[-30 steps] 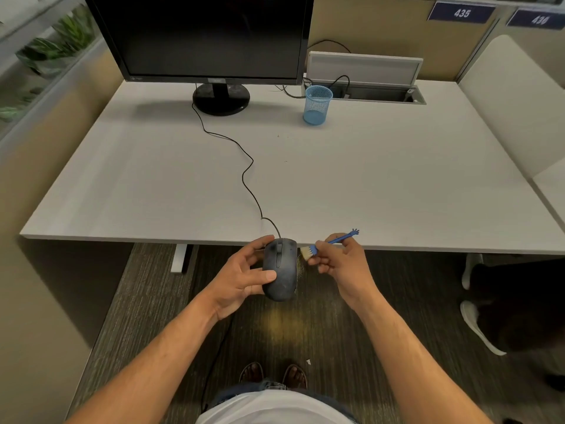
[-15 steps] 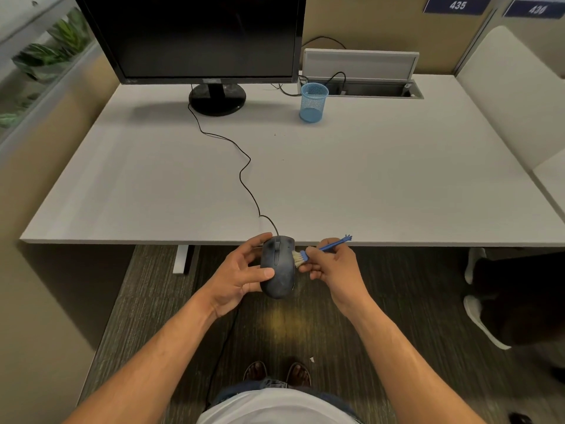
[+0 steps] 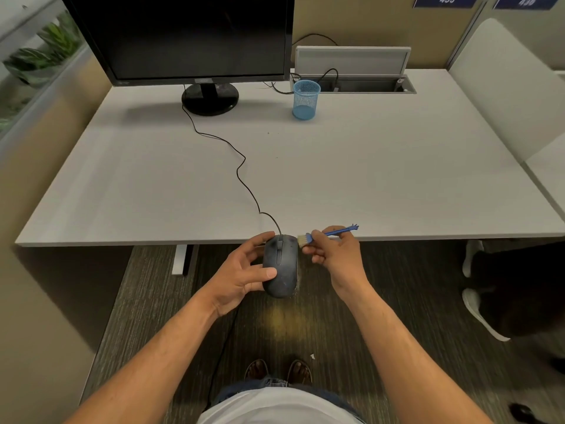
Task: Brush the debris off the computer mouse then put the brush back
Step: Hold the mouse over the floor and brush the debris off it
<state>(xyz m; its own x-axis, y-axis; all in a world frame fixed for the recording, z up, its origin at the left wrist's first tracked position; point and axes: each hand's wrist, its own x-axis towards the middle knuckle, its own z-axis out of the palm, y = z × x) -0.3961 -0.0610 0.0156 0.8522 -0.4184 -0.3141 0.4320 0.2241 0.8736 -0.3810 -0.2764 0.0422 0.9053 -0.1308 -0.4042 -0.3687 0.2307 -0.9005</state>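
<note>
L hand (image 3: pixel 241 278) grips the computer mouse (image 3: pixel 280 266) off the near edge of the desk (image 3: pixel 367 179), thumb across its top, fingers curled round its left side. R hand (image 3: pixel 334 255) pinches the blue brush (image 3: pixel 324 234); bristles touch mouse's front-right corner. Blue mesh cup (image 3: pixel 306 100) stands at desk's far side, beside the monitor (image 3: pixel 189 38).

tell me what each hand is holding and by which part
Left hand holds the mouse by its sides; right hand pinches the brush by its blue handle.
</note>
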